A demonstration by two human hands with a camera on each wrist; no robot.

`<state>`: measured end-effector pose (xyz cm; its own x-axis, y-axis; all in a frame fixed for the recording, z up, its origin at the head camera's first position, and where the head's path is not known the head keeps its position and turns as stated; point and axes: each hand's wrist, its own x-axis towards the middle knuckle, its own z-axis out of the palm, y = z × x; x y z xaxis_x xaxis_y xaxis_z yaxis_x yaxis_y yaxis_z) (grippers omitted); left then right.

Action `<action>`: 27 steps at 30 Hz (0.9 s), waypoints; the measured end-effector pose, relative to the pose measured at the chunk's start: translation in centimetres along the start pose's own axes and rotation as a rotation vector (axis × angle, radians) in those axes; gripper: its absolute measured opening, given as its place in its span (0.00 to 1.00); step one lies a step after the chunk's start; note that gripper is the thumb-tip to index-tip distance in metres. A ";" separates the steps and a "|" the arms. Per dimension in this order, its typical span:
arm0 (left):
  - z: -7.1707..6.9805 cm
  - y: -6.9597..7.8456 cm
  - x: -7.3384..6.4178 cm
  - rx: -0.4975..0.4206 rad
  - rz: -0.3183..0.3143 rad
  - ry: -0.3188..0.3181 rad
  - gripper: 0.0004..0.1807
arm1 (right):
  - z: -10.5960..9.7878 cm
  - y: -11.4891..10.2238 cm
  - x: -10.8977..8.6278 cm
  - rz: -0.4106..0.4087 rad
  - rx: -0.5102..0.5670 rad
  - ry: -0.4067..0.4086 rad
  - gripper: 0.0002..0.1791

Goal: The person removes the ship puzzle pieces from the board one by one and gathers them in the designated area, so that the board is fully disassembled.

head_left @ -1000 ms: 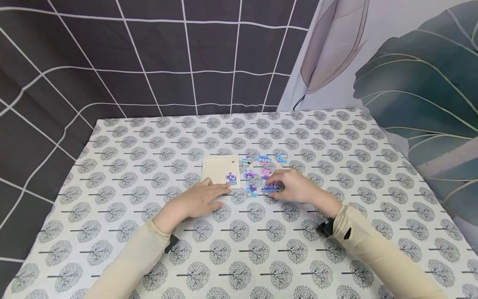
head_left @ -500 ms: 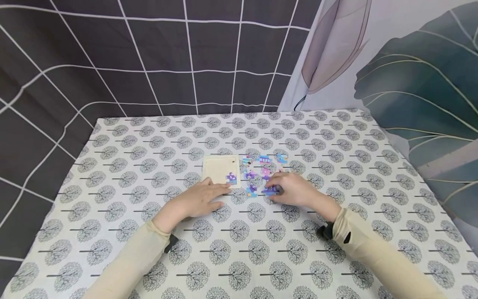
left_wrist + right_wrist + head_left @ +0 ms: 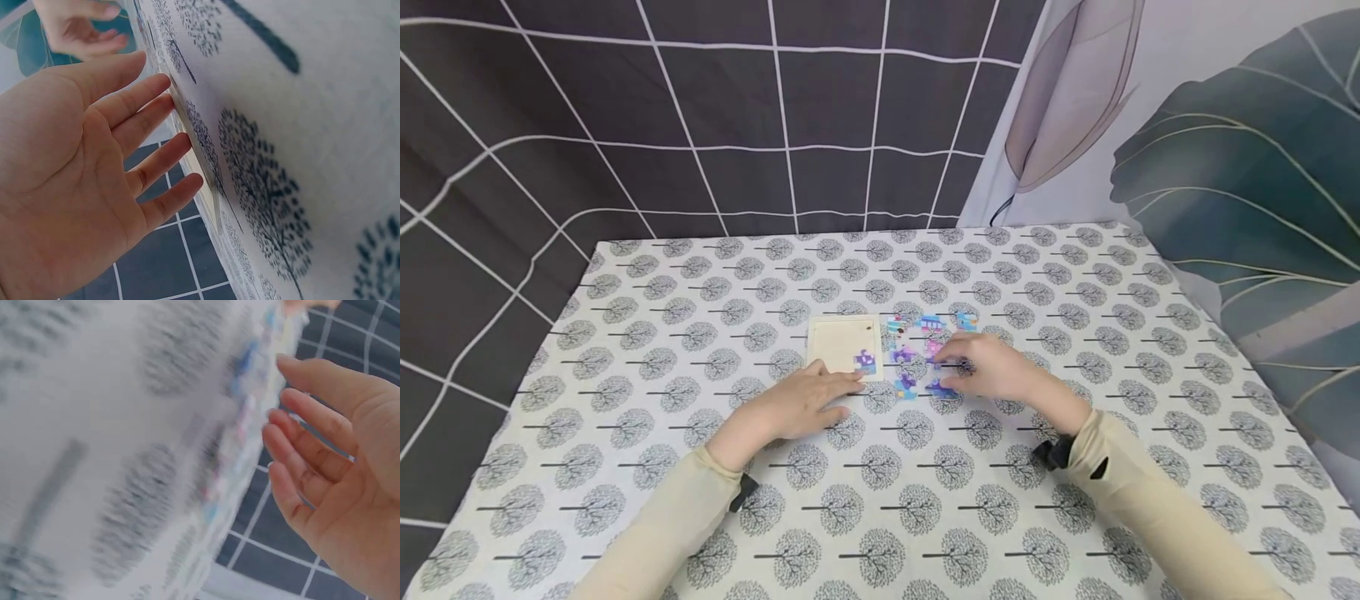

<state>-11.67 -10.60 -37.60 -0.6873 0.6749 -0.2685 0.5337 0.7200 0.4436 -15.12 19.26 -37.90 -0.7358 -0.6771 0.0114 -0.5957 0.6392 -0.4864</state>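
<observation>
A shallow cream puzzle tray (image 3: pixel 831 343) lies mid-table, with one purple-and-blue jigsaw piece (image 3: pixel 865 363) in its near right corner. My left hand (image 3: pixel 801 402) rests at the tray's near edge, fingers straight and spread; in the left wrist view its fingertips (image 3: pixel 181 140) meet the rim. Over the loose pieces to the right hovers my right hand (image 3: pixel 992 367), thumb and fingers apart and gently bent. The right wrist view shows nothing between its fingers (image 3: pixel 306 462). Just under its thumb is a dark purple-blue jigsaw piece (image 3: pixel 938 390), partly covered.
Several other colourful jigsaw pieces lie in loose rows right of the tray, among them a blue-and-pink piece (image 3: pixel 932 322), a light blue piece (image 3: pixel 967 322) and a purple-and-yellow piece (image 3: pixel 906 386). A tree-patterned cloth (image 3: pixel 880 500) covers the table; a dark gridded curtain (image 3: pixel 715 108) hangs behind.
My right hand's fingers have come away from the dark purple-blue piece, and the gap between thumb and fingers has widened. The left hand stays in place at the tray.
</observation>
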 end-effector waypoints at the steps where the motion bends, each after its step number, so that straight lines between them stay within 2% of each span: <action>1: 0.0 0.0 0.0 0.000 -0.001 0.000 0.25 | -0.3 0.0 0.1 0.011 0.016 0.008 0.17; 4: 0.0 0.0 0.0 0.002 0.000 0.003 0.25 | -0.9 -0.1 0.4 0.042 0.034 0.015 0.19; 9: -0.2 0.1 -0.1 0.016 0.011 0.021 0.23 | -0.9 0.0 0.7 0.023 0.045 0.043 0.20; 14: -0.2 0.0 0.0 0.013 0.010 -0.002 0.24 | -0.5 0.0 1.6 0.027 0.078 0.068 0.21; 21: 0.1 -0.2 0.1 0.023 0.002 -0.017 0.25 | 0.0 -0.5 3.3 0.014 0.129 0.064 0.22; 27: 0.1 -0.1 0.1 0.014 -0.003 -0.007 0.26 | 1.0 -0.6 5.0 0.022 0.131 0.022 0.23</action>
<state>-11.74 -10.65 -37.74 -0.6859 0.6736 -0.2755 0.5383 0.7243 0.4308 -18.07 15.14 -38.44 -0.7558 -0.6545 0.0185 -0.5336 0.5993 -0.5968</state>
